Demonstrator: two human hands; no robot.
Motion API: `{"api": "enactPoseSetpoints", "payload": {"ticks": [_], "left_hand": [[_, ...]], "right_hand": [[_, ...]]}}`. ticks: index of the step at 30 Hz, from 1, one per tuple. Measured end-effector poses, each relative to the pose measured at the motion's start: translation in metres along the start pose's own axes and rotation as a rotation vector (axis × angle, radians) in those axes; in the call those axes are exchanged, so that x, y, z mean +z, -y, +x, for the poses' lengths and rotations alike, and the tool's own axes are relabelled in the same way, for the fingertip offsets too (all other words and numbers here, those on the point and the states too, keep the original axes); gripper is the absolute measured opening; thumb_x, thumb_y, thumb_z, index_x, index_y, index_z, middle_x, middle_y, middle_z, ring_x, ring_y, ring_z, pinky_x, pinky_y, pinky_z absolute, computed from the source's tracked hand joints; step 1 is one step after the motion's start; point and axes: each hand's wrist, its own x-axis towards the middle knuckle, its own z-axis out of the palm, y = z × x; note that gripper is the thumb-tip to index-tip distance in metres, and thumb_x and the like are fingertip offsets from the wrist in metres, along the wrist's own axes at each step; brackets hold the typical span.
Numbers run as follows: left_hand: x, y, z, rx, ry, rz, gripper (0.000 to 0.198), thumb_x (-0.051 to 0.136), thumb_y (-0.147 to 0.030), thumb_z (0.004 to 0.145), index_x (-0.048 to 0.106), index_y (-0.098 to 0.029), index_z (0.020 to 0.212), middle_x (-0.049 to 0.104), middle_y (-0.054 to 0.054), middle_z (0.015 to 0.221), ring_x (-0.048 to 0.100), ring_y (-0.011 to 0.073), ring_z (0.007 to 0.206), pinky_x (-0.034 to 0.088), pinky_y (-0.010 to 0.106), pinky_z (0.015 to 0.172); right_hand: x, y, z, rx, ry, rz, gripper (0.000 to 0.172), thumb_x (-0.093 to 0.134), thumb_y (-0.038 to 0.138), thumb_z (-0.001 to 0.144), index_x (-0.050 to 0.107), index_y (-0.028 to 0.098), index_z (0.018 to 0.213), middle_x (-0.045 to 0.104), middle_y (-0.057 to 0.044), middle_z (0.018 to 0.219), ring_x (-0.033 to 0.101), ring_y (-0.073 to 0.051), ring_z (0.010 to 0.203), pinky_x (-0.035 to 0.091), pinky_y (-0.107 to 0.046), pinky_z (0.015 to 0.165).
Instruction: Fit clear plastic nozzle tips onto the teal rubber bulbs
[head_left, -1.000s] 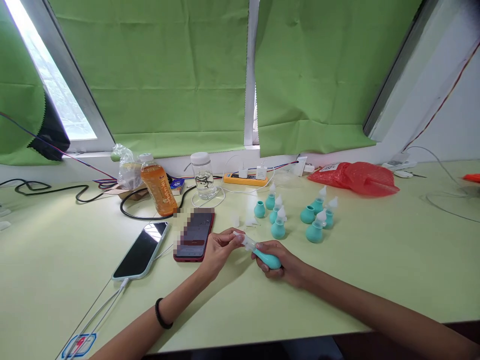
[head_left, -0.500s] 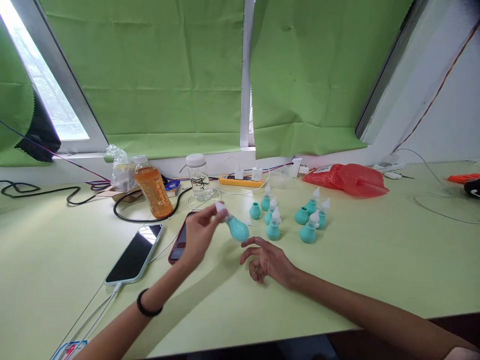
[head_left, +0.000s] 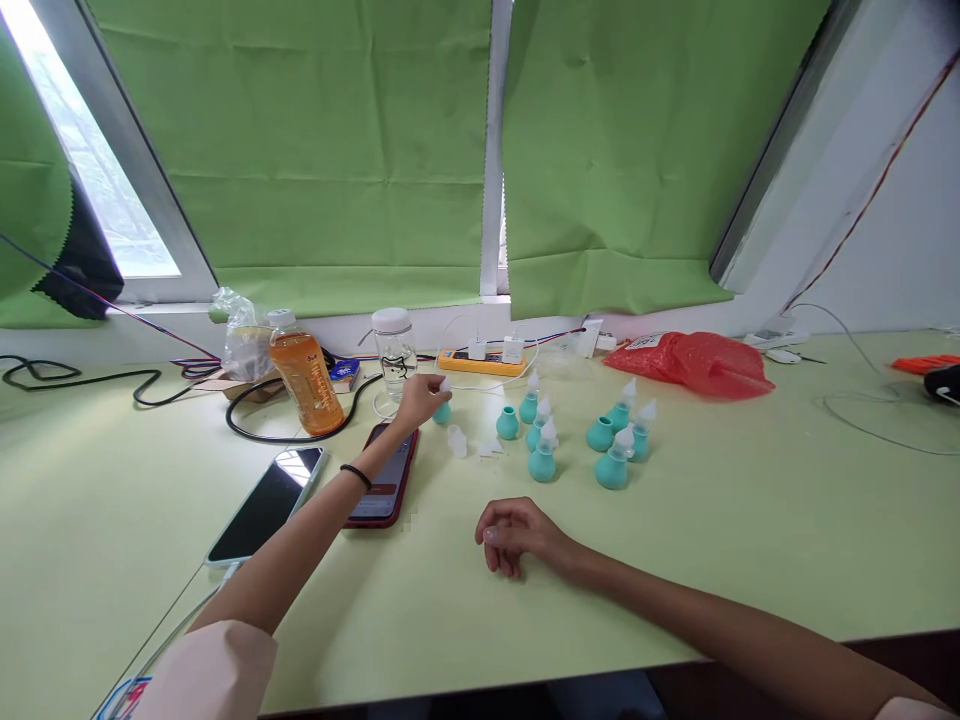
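My left hand (head_left: 421,402) reaches to the back of the table and pinches the white tip of a teal bulb (head_left: 442,413), which is upright near the clear jar. My right hand (head_left: 521,537) rests on the table at front centre with its fingers curled together and nothing visible in them. To the right of the left hand are an open-topped teal bulb (head_left: 508,423) and several teal bulbs with clear tips, one of them (head_left: 541,462) nearest the front. A translucent piece (head_left: 457,441) and small white pieces (head_left: 490,449) lie between.
A red-cased phone (head_left: 391,482) lies under the left forearm, with another phone (head_left: 266,508) to its left. An orange drink bottle (head_left: 307,385), a clear jar (head_left: 396,358), a power strip (head_left: 482,362) and a red plastic bag (head_left: 690,364) line the back. Cables cross the left side.
The left hand has moved back with the teal bulb, which is now upright at table height. My right hand has drawn slightly down, its fingers now curled in. The translucent piece has come into view.
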Motion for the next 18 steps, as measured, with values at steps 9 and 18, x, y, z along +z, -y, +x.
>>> {"api": "enactPoseSetpoints", "payload": {"ticks": [9,18], "left_hand": [[0.000,0.000,-0.008,0.012,0.006,0.045,0.035,0.052,-0.022,0.066,0.058,-0.008,0.097,0.064,0.006,0.074,0.059,0.0141,0.067,0.046,0.023,0.064],[0.005,0.002,-0.014,0.065,0.096,0.138,0.031,0.059,-0.025,0.062,0.059,-0.012,0.090,0.063,0.003,0.066,0.058,0.0142,0.057,0.047,0.024,0.056]], "right_hand": [[0.000,-0.007,0.002,-0.123,-0.188,-0.194,0.012,0.057,0.024,0.067,0.051,0.014,0.065,0.050,0.003,0.052,0.044,-0.005,0.044,0.035,-0.016,0.040],[0.001,-0.008,0.003,-0.150,-0.204,-0.327,0.010,0.056,0.022,0.067,0.052,0.014,0.064,0.050,0.002,0.055,0.048,-0.008,0.049,0.038,-0.019,0.046]]}}
